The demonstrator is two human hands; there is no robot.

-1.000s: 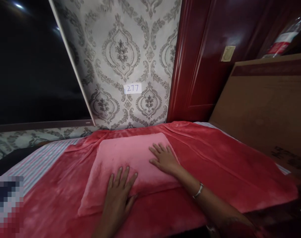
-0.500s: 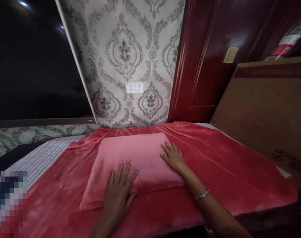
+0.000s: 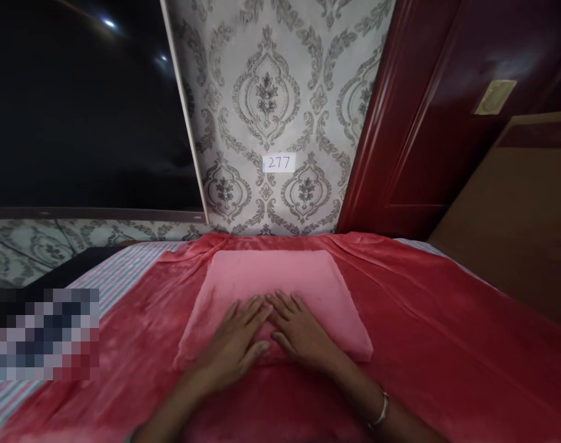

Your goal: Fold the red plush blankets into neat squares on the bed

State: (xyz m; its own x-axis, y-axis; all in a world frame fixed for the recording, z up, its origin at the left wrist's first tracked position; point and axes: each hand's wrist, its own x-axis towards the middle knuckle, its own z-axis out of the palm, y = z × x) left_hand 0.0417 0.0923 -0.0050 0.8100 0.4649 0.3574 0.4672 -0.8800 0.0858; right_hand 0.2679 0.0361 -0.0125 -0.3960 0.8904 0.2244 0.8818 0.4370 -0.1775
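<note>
A pink plush pillow [image 3: 280, 277] lies flat on a red fleece blanket [image 3: 423, 332] spread over the bed. My left hand [image 3: 236, 338] rests palm down on the pillow's near edge, fingers spread. Beside it my right hand [image 3: 298, 329] also lies flat on the pillow, with a silver bangle on the wrist. The fingertips of both hands meet near the pillow's middle. Neither hand holds anything.
A striped sheet [image 3: 118, 274] shows at the blanket's left. Patterned wallpaper with a small label reading 277 [image 3: 279, 162] is straight ahead. A dark window [image 3: 86, 111] is at the left, a red wooden door [image 3: 428, 123] and a brown cardboard panel [image 3: 524, 221] at the right.
My right hand slid from the pillow's right edge to its middle, next to my left hand. The view shifted, so the pillow now sits centred.
</note>
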